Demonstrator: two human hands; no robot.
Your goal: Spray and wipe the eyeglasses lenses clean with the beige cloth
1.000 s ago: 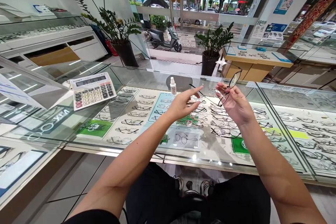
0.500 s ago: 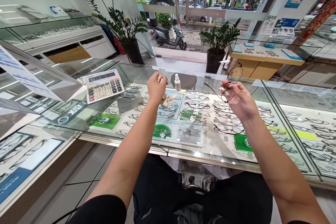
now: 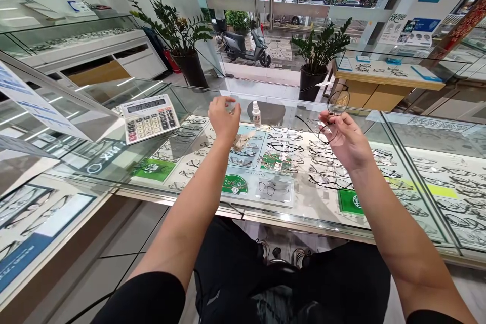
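Note:
My right hand [image 3: 345, 139] holds a thin black-framed pair of glasses [image 3: 334, 111] above the glass counter [image 3: 114, 162], one round lens raised above my fingers. My left hand [image 3: 223, 117] hovers over the counter with its fingers curled, pinching a small pale thing that I cannot make out. Just below and to the right of that hand lies a crumpled beige cloth [image 3: 241, 139]. A small white spray bottle [image 3: 256, 114] stands between my two hands.
A calculator [image 3: 149, 117] rests on the counter at the left. Rows of spectacle frames [image 3: 284, 149] lie in the case under the glass. Two potted plants [image 3: 319, 58] stand before the glass shopfront, with a scooter [image 3: 243, 46] outside. A slanted sign [image 3: 34, 106] is at the far left.
My left hand moved away from the glasses to the left, over the cloth near the bottle, and closed. My right hand kept the glasses raised and barely moved.

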